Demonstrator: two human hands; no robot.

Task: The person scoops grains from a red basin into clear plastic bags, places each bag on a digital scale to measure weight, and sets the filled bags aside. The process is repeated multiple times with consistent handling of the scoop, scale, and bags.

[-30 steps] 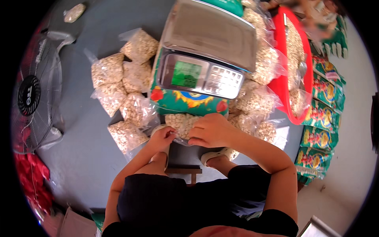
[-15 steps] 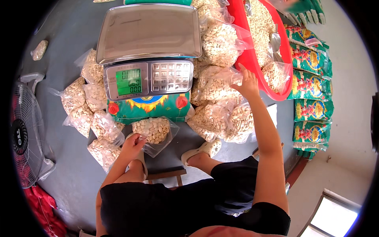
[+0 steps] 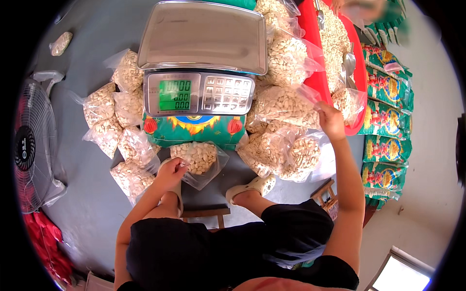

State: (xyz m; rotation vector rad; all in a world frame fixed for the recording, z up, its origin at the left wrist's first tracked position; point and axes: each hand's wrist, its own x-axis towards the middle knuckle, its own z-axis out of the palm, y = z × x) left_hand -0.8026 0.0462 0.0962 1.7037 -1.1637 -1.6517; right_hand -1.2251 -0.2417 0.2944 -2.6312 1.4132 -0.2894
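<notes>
My left hand (image 3: 172, 173) is closed in a pinch at the left edge of a small clear bag of pale flat seeds (image 3: 196, 157), which rests at the foot of a green printed sack. My right hand (image 3: 332, 121) has its fingers closed on the loose plastic top of a larger clear seed bag (image 3: 286, 105). That bag lies on the heap right of the scale. The digital scale (image 3: 199, 92) stands on the green sack (image 3: 194, 130), its steel pan (image 3: 204, 36) bare and its display lit green.
A red tub (image 3: 318, 58) of loose seeds with a metal scoop (image 3: 349, 64) stands at the right. Several filled bags (image 3: 99, 104) lie left of the scale. Green packs (image 3: 386, 121) line the wall. A fan (image 3: 34, 145) stands far left. Another person's hand (image 3: 367, 9) is blurred beyond the tub.
My right hand has gone from spread fingers near the tub to a closed grip on the bag's plastic top. The left hand stays at the small bag. The view has shifted slightly.
</notes>
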